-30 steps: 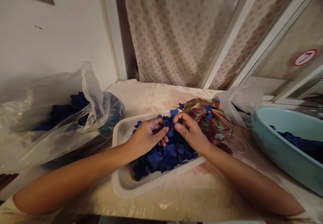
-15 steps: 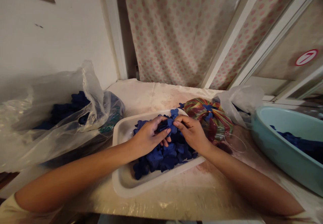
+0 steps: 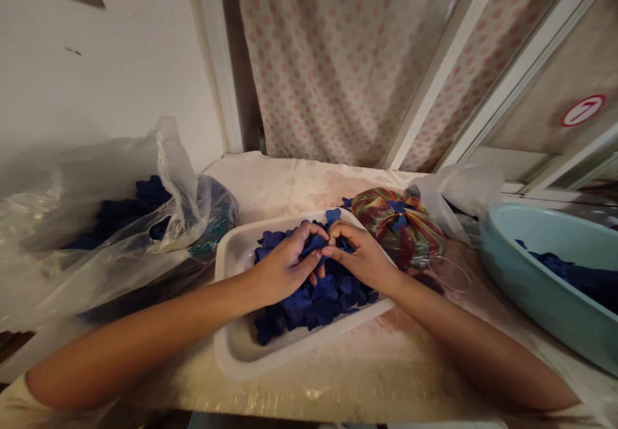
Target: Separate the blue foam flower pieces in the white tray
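Over a white tray [image 3: 232,352], my two hands meet fingertip to fingertip. My left hand [image 3: 292,261] is closed round a dark blue flower-shaped piece [image 3: 313,245], thumb on the near side. The thumb and forefinger of my right hand [image 3: 360,255] pinch together at the right edge of that piece; the fingers partly cover it. Beneath both hands, the tray bears a heap of loose blue flower pieces [image 3: 326,294], thin and lobed like artificial petals.
At left stands a clear plastic bag [image 3: 178,203] with blue pieces inside. Behind the tray, right, lies a striped bag [image 3: 367,207] with blue pieces on it. A clear ring [image 3: 450,273] lies near it. A pale blue basin [image 3: 512,274] of blue pieces stands far right.
My right hand has moved slightly left and its fingertips now touch those of my left hand. The blue piece, which stood up between them, is now lower and more covered.
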The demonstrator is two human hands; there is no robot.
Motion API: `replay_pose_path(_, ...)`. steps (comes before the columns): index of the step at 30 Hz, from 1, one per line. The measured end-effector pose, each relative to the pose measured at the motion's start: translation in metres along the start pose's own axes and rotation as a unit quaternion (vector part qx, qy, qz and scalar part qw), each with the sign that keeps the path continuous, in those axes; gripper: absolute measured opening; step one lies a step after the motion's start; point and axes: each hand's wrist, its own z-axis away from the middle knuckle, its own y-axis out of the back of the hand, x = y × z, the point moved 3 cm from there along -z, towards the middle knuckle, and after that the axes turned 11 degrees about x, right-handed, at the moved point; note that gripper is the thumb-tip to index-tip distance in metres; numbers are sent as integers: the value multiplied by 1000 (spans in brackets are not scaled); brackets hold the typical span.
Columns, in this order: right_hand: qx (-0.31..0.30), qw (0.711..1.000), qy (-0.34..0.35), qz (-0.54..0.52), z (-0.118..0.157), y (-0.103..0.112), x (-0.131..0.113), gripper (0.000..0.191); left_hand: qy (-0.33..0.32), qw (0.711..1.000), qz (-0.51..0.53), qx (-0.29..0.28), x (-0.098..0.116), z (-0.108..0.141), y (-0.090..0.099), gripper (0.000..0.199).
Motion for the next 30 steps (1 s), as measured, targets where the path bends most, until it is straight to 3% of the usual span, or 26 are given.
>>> replay_pose_path(7, 21, 999, 23, -14, -2, 0, 6, 24, 11, 1000, -1, -1, 1, 1, -1, 20)
replay_pose_path(14, 152, 987, -30, 47, -2, 7, 15, 19, 2, 1000, 9, 29, -7, -4, 3, 18)
replay_pose_path(21, -5, 1000, 5, -12, 1, -1, -1, 23, -10, 1000, 2, -4, -2, 0, 0, 18)
replay_pose_path(30, 22, 999, 23, -17, 0, 1, 4, 30, -7, 1000, 4, -18, 3, 1, 0, 20)
